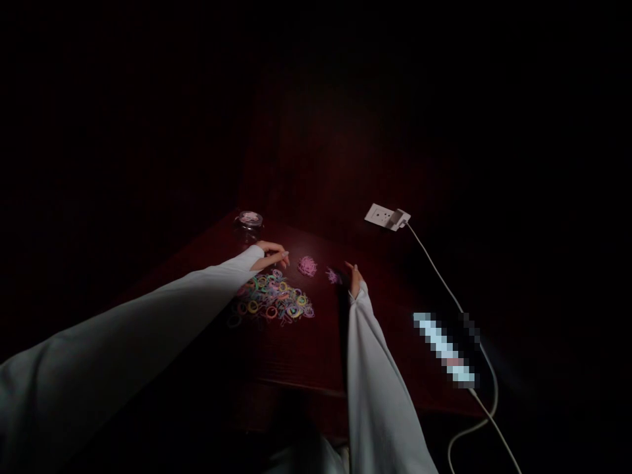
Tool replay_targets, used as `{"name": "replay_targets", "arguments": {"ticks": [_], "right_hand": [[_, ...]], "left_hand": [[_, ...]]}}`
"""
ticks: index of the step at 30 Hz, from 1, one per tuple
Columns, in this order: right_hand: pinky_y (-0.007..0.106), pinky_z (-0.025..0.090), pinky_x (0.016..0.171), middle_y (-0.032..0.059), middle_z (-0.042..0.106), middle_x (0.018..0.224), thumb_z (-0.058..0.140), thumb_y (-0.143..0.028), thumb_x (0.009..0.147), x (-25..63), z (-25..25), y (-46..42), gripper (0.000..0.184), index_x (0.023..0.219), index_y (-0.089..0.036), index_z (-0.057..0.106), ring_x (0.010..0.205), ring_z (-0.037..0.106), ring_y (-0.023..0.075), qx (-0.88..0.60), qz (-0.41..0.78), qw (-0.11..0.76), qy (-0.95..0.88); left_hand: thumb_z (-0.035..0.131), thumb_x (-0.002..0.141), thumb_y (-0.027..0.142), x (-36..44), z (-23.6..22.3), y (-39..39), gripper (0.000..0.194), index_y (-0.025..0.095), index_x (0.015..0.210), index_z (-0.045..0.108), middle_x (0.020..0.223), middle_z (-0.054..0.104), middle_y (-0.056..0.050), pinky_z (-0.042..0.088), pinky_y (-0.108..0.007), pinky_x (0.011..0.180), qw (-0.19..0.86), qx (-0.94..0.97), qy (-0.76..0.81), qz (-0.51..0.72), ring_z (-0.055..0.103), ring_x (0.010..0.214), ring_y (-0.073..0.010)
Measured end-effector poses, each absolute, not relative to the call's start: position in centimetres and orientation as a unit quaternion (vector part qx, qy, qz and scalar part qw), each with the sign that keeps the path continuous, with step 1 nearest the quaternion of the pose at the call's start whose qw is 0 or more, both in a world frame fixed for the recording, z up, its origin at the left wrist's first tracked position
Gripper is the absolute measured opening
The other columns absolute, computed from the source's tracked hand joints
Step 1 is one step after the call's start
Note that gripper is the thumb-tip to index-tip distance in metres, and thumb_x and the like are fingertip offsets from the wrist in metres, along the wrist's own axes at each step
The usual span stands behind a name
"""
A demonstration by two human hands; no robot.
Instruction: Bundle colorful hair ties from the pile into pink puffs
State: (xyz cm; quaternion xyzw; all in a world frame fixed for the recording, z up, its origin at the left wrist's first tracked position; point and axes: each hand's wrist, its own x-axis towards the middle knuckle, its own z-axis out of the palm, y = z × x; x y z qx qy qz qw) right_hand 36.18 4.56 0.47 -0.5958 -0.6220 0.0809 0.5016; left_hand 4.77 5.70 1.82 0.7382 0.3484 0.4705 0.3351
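Note:
A loose heap of multicoloured hair ties and small elastic bands [276,299] lies on the dark red table. My left hand [270,257] hovers over the heap's far edge, thumb and fingers drawn together; whether anything small is between them cannot be made out. Just right of its fingertips sits a round pile of pink bands [307,266]. Farther right is a smaller pile of purple bands [334,275]. Beside that purple pile is my right hand [355,280], fingers stretched and a little apart, with nothing visible in it. Long pale sleeves cover both wrists.
Behind my left hand stands a clear glass jar [249,222] with something pale at its top. A white socket plate [380,216] holds a plugged-in charger [399,218]. Its cable [439,273] runs down past a blurred-out lit device [444,349] at right. Surroundings are very dark.

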Motion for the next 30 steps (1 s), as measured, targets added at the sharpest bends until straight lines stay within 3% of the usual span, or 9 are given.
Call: {"name": "replay_targets", "arguments": {"ticks": [2, 4, 8, 11, 13, 17, 20, 23, 30], "right_hand": [[0.047, 0.051, 0.113, 0.0271, 0.073, 0.137, 0.041, -0.057, 0.104, 36.2, 0.2, 3.2, 0.067, 0.133, -0.007, 0.073, 0.129, 0.069, 0.0329, -0.627, 0.079, 0.462, -0.622], [0.049, 0.045, 0.121, 0.0267, 0.066, 0.147, 0.057, -0.051, 0.096, 35.8, -0.1, 1.7, 0.063, 0.141, -0.008, 0.068, 0.137, 0.062, 0.0342, -0.646, 0.058, 0.426, -0.631], [0.05, 0.044, 0.123, 0.0242, 0.063, 0.149, 0.056, -0.047, 0.096, 34.4, -0.8, -0.6, 0.059, 0.141, -0.011, 0.067, 0.139, 0.058, 0.0329, -0.647, 0.014, 0.426, -0.633], [0.051, 0.047, 0.121, 0.0204, 0.063, 0.148, 0.051, -0.049, 0.101, 33.1, -1.2, -1.6, 0.053, 0.14, -0.017, 0.068, 0.136, 0.059, 0.0307, -0.606, -0.011, 0.442, -0.661], [0.05, 0.048, 0.121, 0.0184, 0.061, 0.153, 0.053, -0.052, 0.102, 31.8, -1.7, -2.2, 0.055, 0.145, -0.02, 0.066, 0.138, 0.059, 0.0296, -0.575, -0.003, 0.438, -0.691], [0.053, 0.047, 0.123, 0.023, 0.059, 0.16, 0.054, -0.055, 0.103, 27.5, -3.0, -4.1, 0.066, 0.155, -0.015, 0.059, 0.146, 0.058, 0.0341, -0.645, 0.034, 0.412, -0.642], [0.061, 0.039, 0.128, 0.0322, 0.054, 0.163, 0.052, -0.047, 0.106, 24.1, -3.5, -6.1, 0.066, 0.157, -0.005, 0.058, 0.152, 0.054, 0.0429, -0.726, -0.019, 0.398, -0.561], [0.063, 0.038, 0.128, 0.0371, 0.056, 0.159, 0.052, -0.044, 0.107, 22.0, -3.1, -8.3, 0.067, 0.157, 0.001, 0.058, 0.152, 0.055, 0.0457, -0.742, -0.049, 0.381, -0.55], [0.06, 0.043, 0.127, 0.0337, 0.051, 0.165, 0.055, -0.044, 0.109, 20.4, -1.4, -12.1, 0.066, 0.163, -0.006, 0.054, 0.155, 0.054, 0.0419, -0.724, -0.038, 0.351, -0.592]], "left_hand": [[0.061, 0.094, 0.064, 4.0, 1.8, 6.1, 0.051, 0.018, 0.078, 0.073, 0.074, 0.078, -0.007, 0.053, -0.03, 0.071, 0.312, 0.735, 0.365, 0.478, 0.073, 0.073, -0.021], [0.059, 0.097, 0.056, 2.9, 1.9, 6.2, 0.044, 0.019, 0.079, 0.074, 0.077, 0.079, -0.008, 0.054, -0.032, 0.079, 0.273, 0.74, 0.386, 0.478, 0.073, 0.077, -0.0215], [0.058, 0.1, 0.044, 1.1, 2.2, 5.3, 0.035, 0.02, 0.085, 0.079, 0.087, 0.082, -0.007, 0.051, -0.037, 0.1, 0.156, 0.744, 0.474, 0.445, 0.071, 0.088, -0.0224], [0.059, 0.102, 0.047, 1.1, 1.8, 3.5, 0.033, 0.023, 0.104, 0.082, 0.119, 0.082, -0.009, 0.045, -0.044, 0.115, 0.121, 0.748, 0.529, 0.383, 0.07, 0.117, -0.028], [0.051, 0.108, 0.045, 1.5, 1.2, 2.0, 0.038, 0.025, 0.122, 0.081, 0.14, 0.076, -0.009, 0.042, -0.047, 0.122, 0.121, 0.758, 0.548, 0.332, 0.064, 0.135, -0.03], [0.047, 0.11, 0.049, 2.2, -0.1, -1.2, 0.045, 0.032, 0.141, 0.075, 0.178, 0.043, -0.004, 0.028, -0.055, 0.135, 0.071, 0.717, 0.645, 0.254, 0.028, 0.169, -0.037], [0.046, 0.11, 0.056, 2.2, -0.7, -3.2, 0.054, 0.033, 0.155, 0.065, 0.182, 0.035, -0.008, 0.025, -0.059, 0.136, 0.097, 0.711, 0.675, 0.168, 0.025, 0.17, -0.0417], [0.045, 0.109, 0.06, 2.0, -1.0, -4.9, 0.066, 0.028, 0.166, 0.052, 0.182, 0.034, -0.013, 0.026, -0.054, 0.137, 0.097, 0.728, 0.664, 0.142, 0.029, 0.169, -0.0391], [0.061, 0.098, 0.062, 1.7, -1.9, -8.1, 0.087, 0.015, 0.168, 0.042, 0.182, 0.029, -0.021, 0.03, -0.047, 0.137, 0.036, 0.813, 0.534, 0.229, 0.03, 0.169, -0.038]]}}
